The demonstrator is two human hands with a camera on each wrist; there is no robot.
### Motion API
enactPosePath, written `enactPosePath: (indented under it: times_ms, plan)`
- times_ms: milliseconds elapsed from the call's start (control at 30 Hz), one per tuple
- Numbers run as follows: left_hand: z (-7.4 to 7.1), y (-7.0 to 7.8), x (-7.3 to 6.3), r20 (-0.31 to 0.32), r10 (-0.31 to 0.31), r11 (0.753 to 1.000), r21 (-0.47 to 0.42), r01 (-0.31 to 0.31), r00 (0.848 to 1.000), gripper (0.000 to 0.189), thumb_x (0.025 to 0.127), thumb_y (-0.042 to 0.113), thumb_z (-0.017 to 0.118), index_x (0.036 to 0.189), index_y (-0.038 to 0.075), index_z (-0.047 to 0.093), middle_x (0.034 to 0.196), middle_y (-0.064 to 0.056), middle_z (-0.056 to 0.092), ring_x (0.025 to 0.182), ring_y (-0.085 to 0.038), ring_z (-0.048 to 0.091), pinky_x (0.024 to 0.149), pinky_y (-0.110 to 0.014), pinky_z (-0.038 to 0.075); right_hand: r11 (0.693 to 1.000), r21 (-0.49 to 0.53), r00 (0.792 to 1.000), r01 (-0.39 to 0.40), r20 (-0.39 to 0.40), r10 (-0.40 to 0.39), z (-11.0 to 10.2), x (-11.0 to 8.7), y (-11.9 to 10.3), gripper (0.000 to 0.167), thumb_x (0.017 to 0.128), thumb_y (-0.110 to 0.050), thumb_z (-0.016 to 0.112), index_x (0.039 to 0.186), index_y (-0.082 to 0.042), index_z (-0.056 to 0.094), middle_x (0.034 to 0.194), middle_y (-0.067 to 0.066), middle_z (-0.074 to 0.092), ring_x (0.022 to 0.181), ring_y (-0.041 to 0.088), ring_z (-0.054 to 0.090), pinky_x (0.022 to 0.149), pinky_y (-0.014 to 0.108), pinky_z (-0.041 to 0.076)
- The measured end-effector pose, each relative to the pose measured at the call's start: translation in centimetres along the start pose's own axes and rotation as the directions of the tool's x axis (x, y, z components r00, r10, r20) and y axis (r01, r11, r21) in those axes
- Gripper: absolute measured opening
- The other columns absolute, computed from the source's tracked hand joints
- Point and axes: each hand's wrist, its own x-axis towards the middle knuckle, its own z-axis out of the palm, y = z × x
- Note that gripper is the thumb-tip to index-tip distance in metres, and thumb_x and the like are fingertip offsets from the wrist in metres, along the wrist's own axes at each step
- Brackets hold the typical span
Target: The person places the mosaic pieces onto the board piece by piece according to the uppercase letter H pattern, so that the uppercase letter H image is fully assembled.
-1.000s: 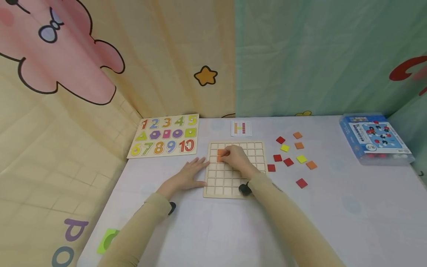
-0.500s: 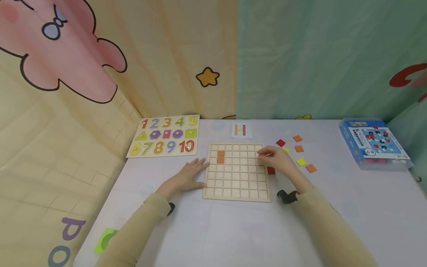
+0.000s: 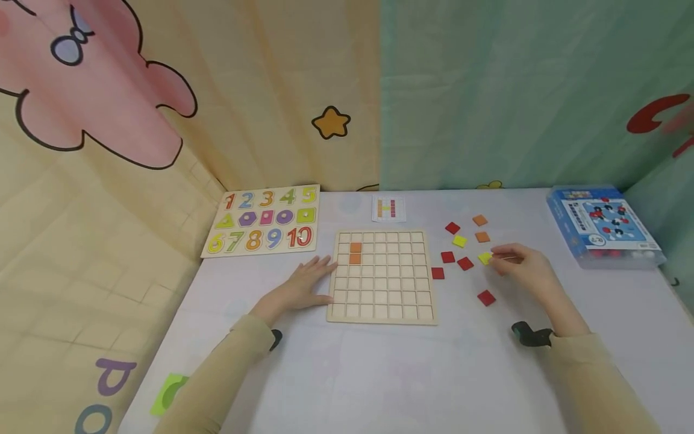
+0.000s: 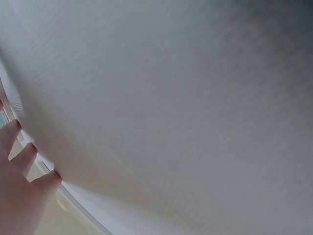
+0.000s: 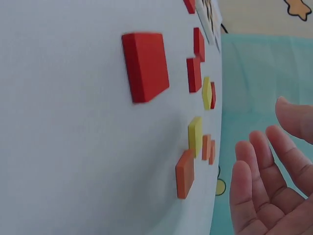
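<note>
My left hand [image 3: 300, 287] rests flat on the table with its fingers spread, fingertips and thumb at the left edge of a wooden grid board [image 3: 381, 295]. Two orange square tiles sit one below the other in the board's upper left cells, the upper tile [image 3: 355, 247] and the lower tile [image 3: 355, 258]. Over the loose tiles on the right hovers my right hand [image 3: 523, 272], fingertips near a yellow tile [image 3: 484, 258]. An orange tile [image 5: 185, 175] lies partly hidden under it in the head view. The right wrist view shows that hand's fingers loosely bent, thumb apart, nothing between them.
Several red, yellow and orange tiles, including a red tile [image 3: 486, 298], lie right of the board. Behind stands a pattern card [image 3: 388, 209]. A number puzzle board [image 3: 260, 220] is at back left, a blue boxed set [image 3: 604, 226] at back right, a green piece [image 3: 169, 392] front left.
The right hand has let go of the lower orange tile on the board and moved right to the loose tiles. The left hand has stayed at the board's edge.
</note>
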Motion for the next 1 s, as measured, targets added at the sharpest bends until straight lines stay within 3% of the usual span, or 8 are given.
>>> enactPosePath:
  times_ms: [233,267,600,1000]
  plan:
    - [0.2,-0.3,0.1,-0.004,0.004,1.000,-0.006,-0.004,1.000,0.085,0.087,0.043,0.072,0.157,0.022,0.027,0.167,-0.004,0.011,0.155,-0.031,0.003,0.124,-0.055,0.003,0.999,-0.024,1.000,-0.029,-0.013,0.029,-1.2,0.1,2.1,0.057,0.100,-0.040,0.053,0.137,0.003,0.050,0.132,0.030,0.053,0.115,0.043,0.051,0.092,0.054,0.050]
    - [0.2,-0.3,0.1,-0.006,0.002,1.000,-0.006,-0.002,1.000,0.085,0.087,0.043,0.072,0.157,0.022,0.027,0.167,-0.004,0.012,0.155,-0.031,0.004,0.124,-0.056,0.003,0.998,-0.037,0.998,-0.048,-0.030,0.047,-1.2,0.2,2.3,0.055,0.100,-0.040,0.054,0.136,0.001,0.051,0.132,0.029,0.053,0.115,0.042,0.051,0.090,0.050,0.052]
    - [0.3,-0.4,0.1,-0.006,-0.002,1.000,0.003,0.002,1.000,0.085,0.087,0.044,0.072,0.157,0.022,0.027,0.167,-0.004,0.012,0.154,-0.031,0.004,0.124,-0.056,0.004,0.993,-0.086,0.996,-0.080,0.021,0.082,-0.5,0.9,3.1,0.066,0.095,-0.044,0.062,0.134,0.008,0.048,0.130,0.034,0.051,0.115,0.047,0.048,0.096,0.058,0.049]
    - [0.3,-0.5,0.2,-0.007,0.012,1.000,0.012,-0.012,1.000,0.085,0.088,0.044,0.071,0.157,0.021,0.027,0.167,-0.005,0.011,0.154,-0.032,0.004,0.124,-0.057,0.004,0.977,-0.204,0.998,-0.060,-0.033,0.054,0.4,1.3,2.4,0.045,0.095,-0.021,0.064,0.127,0.010,0.053,0.117,0.031,0.056,0.102,0.043,0.053,0.089,0.053,0.053]
